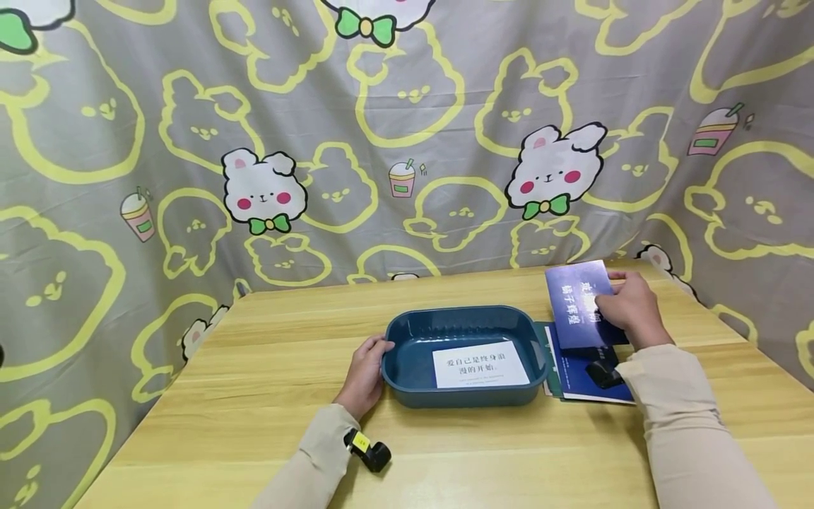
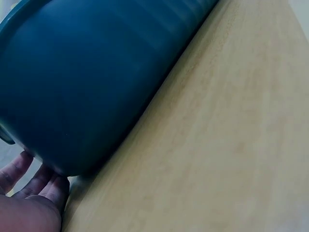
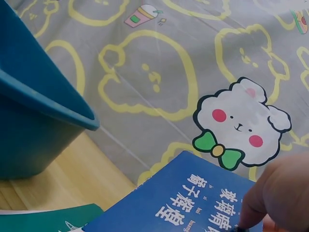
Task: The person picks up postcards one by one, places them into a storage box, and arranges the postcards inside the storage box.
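A dark teal plastic bin (image 1: pixel 464 397) stands on the table, and a white card (image 1: pixel 481 366) with printed Chinese characters lies inside it. My left hand (image 1: pixel 365 375) holds the bin's left end, its fingers at the rim and side wall; the left wrist view shows fingers (image 2: pixel 55 191) against the outer wall. Right of the bin, my right hand (image 1: pixel 632 305) pinches a blue card (image 1: pixel 575 300) with white characters, thumb on its face. The card is raised and tilted above a stack of cards (image 1: pixel 581 382), partly hidden beneath it.
The wooden table (image 1: pixel 267 367) reaches back to a grey curtain (image 1: pixel 458 233) with yellow animal outlines and white rabbits. A green card (image 3: pixel 58 220) shows near the bin in the right wrist view. Small black cameras (image 1: pixel 375 456) are worn on the wrists.
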Motion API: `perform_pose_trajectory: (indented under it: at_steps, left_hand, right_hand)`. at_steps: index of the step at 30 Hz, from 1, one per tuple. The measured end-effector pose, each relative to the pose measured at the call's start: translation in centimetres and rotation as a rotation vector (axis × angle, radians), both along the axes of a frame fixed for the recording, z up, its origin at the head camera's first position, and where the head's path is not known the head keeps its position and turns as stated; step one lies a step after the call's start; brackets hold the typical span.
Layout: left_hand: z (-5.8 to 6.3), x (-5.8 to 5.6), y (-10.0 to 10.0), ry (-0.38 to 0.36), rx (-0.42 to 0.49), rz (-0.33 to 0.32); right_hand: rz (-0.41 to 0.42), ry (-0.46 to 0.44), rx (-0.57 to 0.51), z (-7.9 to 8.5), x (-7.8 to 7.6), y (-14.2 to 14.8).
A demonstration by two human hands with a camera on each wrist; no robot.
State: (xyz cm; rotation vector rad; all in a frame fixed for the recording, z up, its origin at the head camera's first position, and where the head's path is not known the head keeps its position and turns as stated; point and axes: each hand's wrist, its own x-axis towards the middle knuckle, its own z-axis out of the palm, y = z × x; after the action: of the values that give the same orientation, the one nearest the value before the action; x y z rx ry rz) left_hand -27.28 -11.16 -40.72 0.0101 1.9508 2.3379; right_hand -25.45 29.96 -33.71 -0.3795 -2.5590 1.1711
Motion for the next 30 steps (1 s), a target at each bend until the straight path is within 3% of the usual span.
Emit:
perform_pose_trajectory:
  at_steps: [12,30]
  left_hand:
    - [0.0,0.1,0.0,-0.001,0.007,0.009]
    - [0.2,0.0,0.2,-0.004,-0.017,-0.002]
  right_hand:
    - [-0.055,0.048,-0.009,0.6,-0.2,-0.9]
    - [-0.029,0.082,-0.088,2.0,0.2,-1.9]
